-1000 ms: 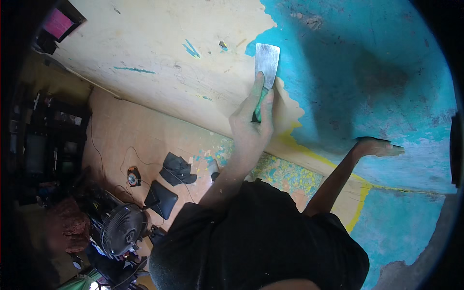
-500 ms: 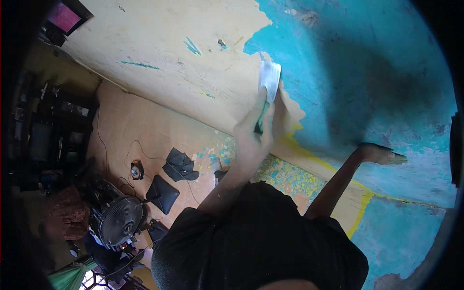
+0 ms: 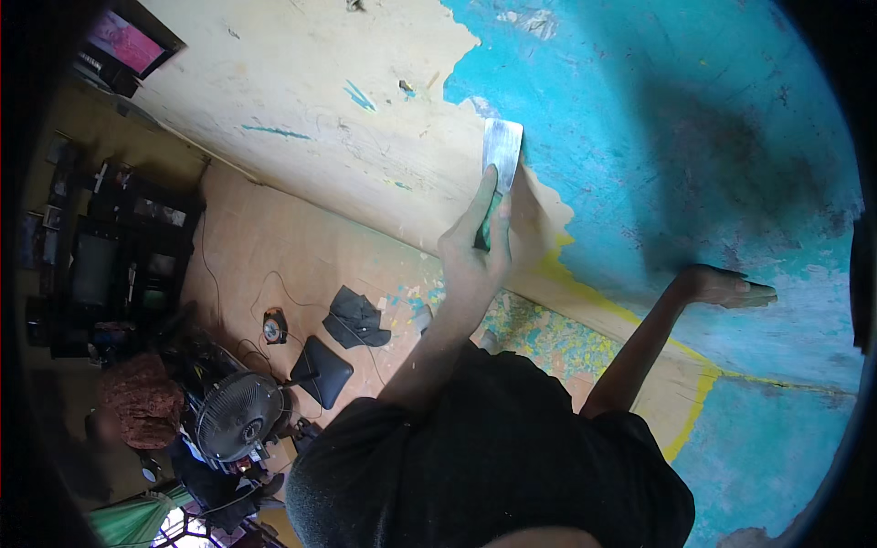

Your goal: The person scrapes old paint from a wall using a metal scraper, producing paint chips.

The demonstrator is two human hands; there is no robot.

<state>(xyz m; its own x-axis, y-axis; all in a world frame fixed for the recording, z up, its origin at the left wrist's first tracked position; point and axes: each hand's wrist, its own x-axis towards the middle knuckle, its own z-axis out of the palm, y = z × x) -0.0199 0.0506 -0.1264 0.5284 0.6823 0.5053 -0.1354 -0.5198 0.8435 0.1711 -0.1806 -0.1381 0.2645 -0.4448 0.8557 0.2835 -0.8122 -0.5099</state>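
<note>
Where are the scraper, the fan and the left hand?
Scraper (image 3: 503, 151): head view, on its metal blade.
Fan (image 3: 237, 413): head view, on its round grille.
Left hand (image 3: 469, 258): head view, on its back.

The room looks like part of a home: a fan (image 3: 239, 416), a dark cabinet (image 3: 119, 260) to its upper left, and below it a green curtain (image 3: 132, 521) beside a bright window (image 3: 175, 530).

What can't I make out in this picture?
In the head view:
Scraper: part of its green handle, hidden by the left fingers.
Floor: the part behind the black shirt, hidden by it.
Dark cabinet: contents too small and dim.
Paint flakes: too small to count.
Wall: upper part, cut off by the top edge.
</note>
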